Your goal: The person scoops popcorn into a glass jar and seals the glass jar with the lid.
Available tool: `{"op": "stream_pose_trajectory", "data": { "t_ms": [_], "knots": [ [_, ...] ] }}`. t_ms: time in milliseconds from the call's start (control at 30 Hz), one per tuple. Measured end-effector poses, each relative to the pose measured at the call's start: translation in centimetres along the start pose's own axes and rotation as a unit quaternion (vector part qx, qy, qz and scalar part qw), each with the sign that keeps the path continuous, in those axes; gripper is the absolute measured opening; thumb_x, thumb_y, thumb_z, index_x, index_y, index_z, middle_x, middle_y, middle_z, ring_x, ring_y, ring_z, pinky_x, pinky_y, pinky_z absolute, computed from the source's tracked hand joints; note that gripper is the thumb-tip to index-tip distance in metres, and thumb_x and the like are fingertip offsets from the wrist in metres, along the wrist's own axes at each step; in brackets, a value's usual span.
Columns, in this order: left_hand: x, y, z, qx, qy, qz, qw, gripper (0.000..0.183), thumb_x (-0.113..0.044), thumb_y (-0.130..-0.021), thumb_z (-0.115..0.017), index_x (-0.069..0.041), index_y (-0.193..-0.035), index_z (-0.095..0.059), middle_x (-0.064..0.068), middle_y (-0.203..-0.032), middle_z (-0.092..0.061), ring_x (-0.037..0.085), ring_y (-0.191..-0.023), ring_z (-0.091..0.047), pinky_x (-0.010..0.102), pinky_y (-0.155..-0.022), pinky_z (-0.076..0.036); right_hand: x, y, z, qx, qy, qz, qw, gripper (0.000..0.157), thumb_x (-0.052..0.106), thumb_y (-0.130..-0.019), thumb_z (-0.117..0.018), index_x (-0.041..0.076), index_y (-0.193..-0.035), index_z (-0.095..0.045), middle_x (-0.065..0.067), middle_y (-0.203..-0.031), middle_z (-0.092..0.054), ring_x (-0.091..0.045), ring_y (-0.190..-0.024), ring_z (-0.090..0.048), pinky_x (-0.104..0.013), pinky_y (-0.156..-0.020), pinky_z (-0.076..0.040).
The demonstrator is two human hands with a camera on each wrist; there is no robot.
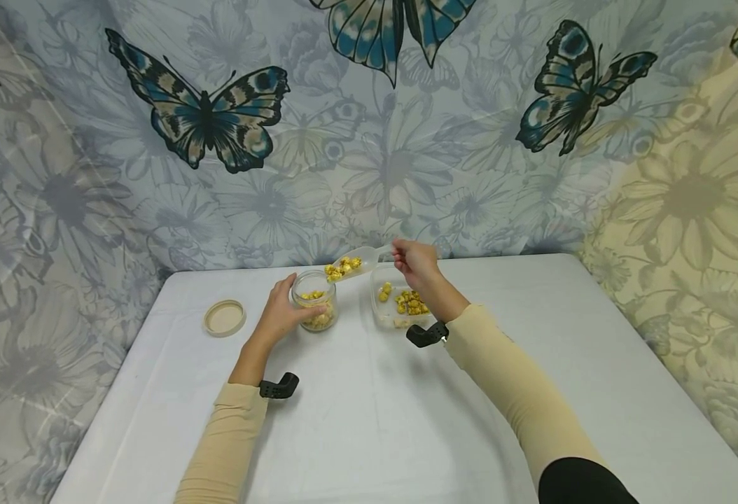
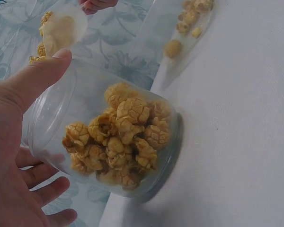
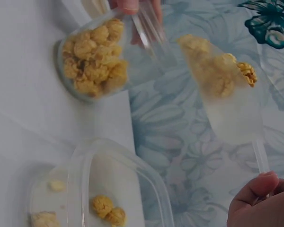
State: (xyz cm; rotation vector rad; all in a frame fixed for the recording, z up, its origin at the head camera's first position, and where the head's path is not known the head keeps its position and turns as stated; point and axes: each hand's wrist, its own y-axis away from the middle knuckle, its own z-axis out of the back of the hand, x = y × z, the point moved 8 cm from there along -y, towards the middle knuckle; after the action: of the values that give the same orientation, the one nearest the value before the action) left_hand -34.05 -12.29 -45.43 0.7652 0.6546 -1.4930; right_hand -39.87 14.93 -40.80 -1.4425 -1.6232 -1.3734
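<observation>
My left hand [image 1: 281, 308] holds a clear jar [image 2: 87, 94] upright on the table, thumb on the near side and fingers round the far side. Caramel popcorn [image 2: 125, 137] fills its lower part. With thumb and fingers, my right hand [image 1: 416, 264] pinches the handle of a translucent scoop [image 1: 370, 257]. Several popcorn pieces [image 1: 344, 269] lie in the scoop, whose front end is close over the jar's mouth. Below the right hand stands a clear plastic container [image 3: 156, 182] with more popcorn [image 1: 410, 303] in it, partly hidden by that hand and wrist.
A round cream-rimmed lid [image 1: 225, 319] lies on the white table [image 1: 356, 406], left of the jar. Right behind the table's far edge hangs a butterfly-patterned cloth [image 1: 400, 175]. Each wrist wears a black band with a camera.
</observation>
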Motion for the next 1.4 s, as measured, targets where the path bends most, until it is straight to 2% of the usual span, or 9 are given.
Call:
{"op": "stream_pose_trajectory", "data": {
  "t_ms": [167, 367, 600, 767, 833, 967, 1133, 1400],
  "knots": [
    [0.1, 0.0, -0.2, 0.005, 0.013, 0.006, 0.9999, 0.11, -0.052, -0.075, -0.079, -0.006, -0.155, -0.019, 0.023, -0.156, -0.025, 0.04, -0.145, -0.025, 0.059, -0.117, -0.024, -0.1, 0.2, -0.3, -0.004, 0.0, 0.003, 1.0, 0.023, 0.005, -0.095, -0.059, -0.008, -0.114, -0.059, 0.001, -0.059, -0.058, -0.004, -0.049, -0.049, -0.013, -0.045, -0.042],
    [0.4, -0.1, -0.5, 0.007, 0.028, 0.011, 0.9995, 0.107, -0.052, -0.075, -0.079, -0.008, -0.154, -0.023, 0.02, -0.154, -0.029, 0.038, -0.144, -0.028, 0.059, -0.117, -0.025, 0.1, 0.8, -0.8, -0.018, 0.017, 0.017, 1.0, 0.015, 0.007, -0.094, -0.061, -0.005, -0.102, -0.063, 0.002, -0.06, -0.059, -0.004, -0.051, -0.051, -0.013, -0.046, -0.045],
    [0.3, 0.0, -0.5, 0.005, 0.035, 0.001, 0.9994, 0.103, -0.05, -0.077, -0.078, -0.007, -0.153, -0.025, 0.019, -0.151, -0.032, 0.037, -0.143, -0.031, 0.057, -0.118, -0.025, 1.0, 1.8, -2.6, -0.004, 0.049, 0.078, 0.996, 0.029, 0.013, -0.095, -0.062, -0.011, -0.112, -0.063, 0.002, -0.063, -0.059, -0.006, -0.054, -0.053, -0.014, -0.048, -0.046],
    [0.0, 0.0, -0.2, 0.001, 0.031, -0.009, 0.9995, 0.1, -0.05, -0.078, -0.077, -0.007, -0.153, -0.026, 0.018, -0.15, -0.033, 0.037, -0.143, -0.031, 0.057, -0.118, -0.025, 1.8, 2.1, -3.6, 0.001, 0.072, 0.111, 0.991, 0.022, 0.015, -0.094, -0.064, -0.005, -0.102, -0.068, 0.001, -0.064, -0.059, -0.011, -0.058, -0.055, -0.017, -0.051, -0.047],
    [0.0, 0.0, -0.2, 0.0, 0.029, -0.009, 0.9995, 0.099, -0.051, -0.078, -0.077, -0.008, -0.153, -0.027, 0.018, -0.15, -0.033, 0.037, -0.143, -0.031, 0.057, -0.118, -0.025, 2.0, 2.2, -3.9, 0.004, 0.079, 0.115, 0.99, 0.022, 0.015, -0.094, -0.063, -0.004, -0.105, -0.068, 0.001, -0.065, -0.059, -0.011, -0.058, -0.055, -0.018, -0.051, -0.047],
    [0.1, 0.0, -0.1, 0.002, 0.024, -0.006, 0.9997, 0.097, -0.049, -0.079, -0.077, -0.009, -0.152, -0.028, 0.017, -0.151, -0.033, 0.037, -0.143, -0.031, 0.058, -0.117, -0.025, 2.2, 2.4, -4.1, 0.005, 0.092, 0.122, 0.988, 0.032, 0.015, -0.095, -0.062, -0.01, -0.115, -0.065, 0.001, -0.065, -0.058, -0.008, -0.055, -0.053, -0.018, -0.05, -0.045],
    [0.2, 0.0, -0.2, 0.005, 0.021, -0.001, 0.9998, 0.096, -0.047, -0.08, -0.077, -0.008, -0.152, -0.028, 0.017, -0.152, -0.033, 0.037, -0.144, -0.03, 0.057, -0.117, -0.025, 2.4, 2.3, -3.8, 0.001, 0.1, 0.126, 0.987, 0.027, 0.016, -0.095, -0.063, -0.008, -0.108, -0.067, 0.001, -0.065, -0.058, -0.008, -0.055, -0.053, -0.019, -0.051, -0.047],
    [0.4, 0.1, -0.2, 0.004, 0.019, 0.002, 0.9998, 0.096, -0.047, -0.08, -0.077, -0.008, -0.152, -0.028, 0.018, -0.152, -0.033, 0.037, -0.144, -0.029, 0.058, -0.118, -0.024, 2.3, 2.2, -3.4, 0.005, 0.1, 0.124, 0.987, 0.034, 0.017, -0.094, -0.064, -0.011, -0.114, -0.065, 0.002, -0.064, -0.058, -0.007, -0.053, -0.052, -0.018, -0.05, -0.046]
  ]
}}
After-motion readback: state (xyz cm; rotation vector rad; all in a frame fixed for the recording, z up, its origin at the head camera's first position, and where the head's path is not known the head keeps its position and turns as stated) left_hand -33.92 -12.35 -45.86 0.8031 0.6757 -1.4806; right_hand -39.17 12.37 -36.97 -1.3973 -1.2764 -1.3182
